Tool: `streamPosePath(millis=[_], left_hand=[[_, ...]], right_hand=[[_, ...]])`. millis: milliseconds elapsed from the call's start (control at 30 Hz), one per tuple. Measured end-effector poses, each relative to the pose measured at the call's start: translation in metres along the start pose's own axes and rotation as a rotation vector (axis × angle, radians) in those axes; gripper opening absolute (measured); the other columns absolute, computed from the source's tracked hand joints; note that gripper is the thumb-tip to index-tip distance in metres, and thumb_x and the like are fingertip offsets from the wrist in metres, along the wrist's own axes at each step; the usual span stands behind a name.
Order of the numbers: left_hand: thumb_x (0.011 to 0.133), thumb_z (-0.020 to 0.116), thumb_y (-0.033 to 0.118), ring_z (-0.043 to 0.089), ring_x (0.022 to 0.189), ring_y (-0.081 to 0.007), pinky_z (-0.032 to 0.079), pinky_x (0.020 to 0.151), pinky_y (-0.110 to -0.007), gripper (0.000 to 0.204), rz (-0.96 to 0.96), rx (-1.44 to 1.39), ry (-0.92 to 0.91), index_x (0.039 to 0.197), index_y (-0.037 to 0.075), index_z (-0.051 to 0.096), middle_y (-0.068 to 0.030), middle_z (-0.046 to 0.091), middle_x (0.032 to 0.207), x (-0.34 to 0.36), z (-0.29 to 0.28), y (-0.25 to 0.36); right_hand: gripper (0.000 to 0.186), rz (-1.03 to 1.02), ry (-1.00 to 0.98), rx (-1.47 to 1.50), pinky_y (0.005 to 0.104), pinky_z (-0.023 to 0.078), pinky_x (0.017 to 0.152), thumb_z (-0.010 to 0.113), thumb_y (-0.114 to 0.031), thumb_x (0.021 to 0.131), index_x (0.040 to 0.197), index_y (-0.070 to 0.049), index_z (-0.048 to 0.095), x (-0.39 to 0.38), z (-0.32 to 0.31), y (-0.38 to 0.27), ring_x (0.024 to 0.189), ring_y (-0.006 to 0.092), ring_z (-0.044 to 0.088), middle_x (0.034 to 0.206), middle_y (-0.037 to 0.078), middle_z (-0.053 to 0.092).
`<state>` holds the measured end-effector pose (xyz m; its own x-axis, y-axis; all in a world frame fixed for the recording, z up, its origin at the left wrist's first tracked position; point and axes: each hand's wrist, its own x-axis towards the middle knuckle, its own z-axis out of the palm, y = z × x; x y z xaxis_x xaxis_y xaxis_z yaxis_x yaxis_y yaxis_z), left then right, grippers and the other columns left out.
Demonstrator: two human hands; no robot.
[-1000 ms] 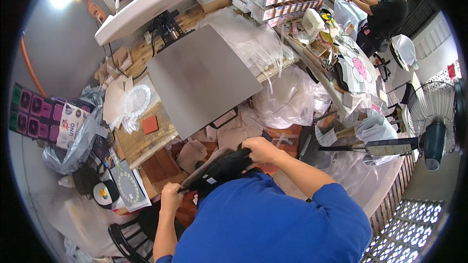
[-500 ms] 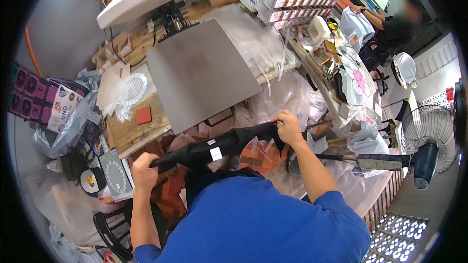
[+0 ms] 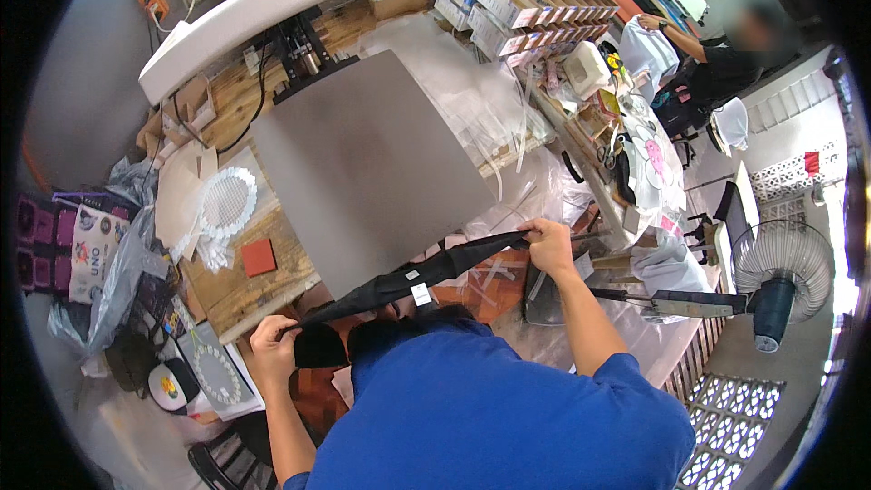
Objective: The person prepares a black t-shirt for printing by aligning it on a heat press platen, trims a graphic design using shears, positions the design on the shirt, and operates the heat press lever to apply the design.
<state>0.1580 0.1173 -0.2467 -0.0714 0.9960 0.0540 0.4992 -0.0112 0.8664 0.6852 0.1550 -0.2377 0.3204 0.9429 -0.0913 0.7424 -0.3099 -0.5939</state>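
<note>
Stretched between my two hands is a black cloth garment (image 3: pixel 381 292), with small white labels (image 3: pixel 420 294) along its middle. My left hand (image 3: pixel 274 345) pinches its left end, lower and nearer to me. Fingers of my right hand (image 3: pixel 550 247) are closed on the other end, farther out. A dark flap of the cloth hangs beside my left hand. The garment runs along the near side of a flat grey press plate (image 3: pixel 372 145) and crosses in front of its near corner. I cannot tell whether cloth and plate touch.
A white machine arm (image 3: pixel 290 14) spans behind the plate. The wooden table (image 3: pixel 231 295) holds a red square pad (image 3: pixel 259 257) and a white ruffled piece (image 3: pixel 227 200). Small boxes (image 3: pixel 535 9) are stacked behind; a fan (image 3: pixel 780 281) stands right. Another person (image 3: pixel 726 63) works at far right.
The garment has gone from bunched and sagging to a straighter, tauter strip. Both hands still hold its ends. The whole view has shifted slightly.
</note>
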Motion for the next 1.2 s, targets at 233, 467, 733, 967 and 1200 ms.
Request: streamPosePath(millis=[233,467,733,967,1200], left_hand=[[0.069,0.069,-0.013,0.067,0.079,-0.0215,0.055,0.071,-0.034,0.017,-0.313,0.187,-0.415,0.083,-0.004,0.069,-0.0117,0.071,0.083,0.041,-0.017,-0.036],[0.080,0.072,0.007,0.064,0.079,-0.0189,0.051,0.078,-0.032,0.011,-0.261,-0.682,-0.141,0.084,-0.001,0.065,-0.0106,0.068,0.084,0.061,-0.078,0.018],[0.088,0.072,0.020,0.067,0.076,-0.0233,0.050,0.072,-0.034,0.024,0.046,0.388,0.282,0.091,-0.004,0.071,-0.0187,0.071,0.084,0.247,-0.051,0.031],[0.096,0.067,0.023,0.065,0.108,-0.0227,0.051,0.092,-0.033,0.037,-0.235,-0.118,0.356,0.121,-0.003,0.065,-0.0146,0.069,0.121,0.170,0.052,-0.063],[0.098,0.055,0.054,0.062,0.113,-0.0271,0.051,0.096,-0.040,0.063,-1.135,-0.931,0.127,0.137,0.004,0.051,-0.0139,0.063,0.128,0.095,0.109,-0.049]], right_hand=[[0.021,0.019,-0.156,-0.166,0.0380,0.053,0.082,0.069,0.002,0.078,0.098,-0.002,0.073,0.021,-0.011,-0.008,0.090,0.0305,0.069,0.094,0.016,0.071],[0.013,0.101,-0.442,0.717,0.0275,0.049,0.074,0.070,0.003,0.078,0.091,0.001,0.069,0.125,-0.114,-0.042,0.079,0.0140,0.062,0.084,0.002,0.067],[0.028,-0.497,-0.180,-0.099,0.0386,0.051,0.075,0.069,-0.026,0.092,0.097,0.001,0.070,0.347,-0.022,-0.177,0.081,0.0303,0.070,0.086,0.023,0.069],[0.046,-0.252,-0.126,-0.206,0.0494,0.051,0.076,0.061,-0.048,0.094,0.095,-0.004,0.073,0.259,0.071,-0.063,0.085,0.0428,0.067,0.084,0.022,0.069],[0.077,0.800,-0.708,1.036,0.0457,0.038,0.113,0.057,-0.057,0.095,0.143,0.002,0.047,0.178,0.108,-0.012,0.135,0.0322,0.050,0.148,0.016,0.050]])
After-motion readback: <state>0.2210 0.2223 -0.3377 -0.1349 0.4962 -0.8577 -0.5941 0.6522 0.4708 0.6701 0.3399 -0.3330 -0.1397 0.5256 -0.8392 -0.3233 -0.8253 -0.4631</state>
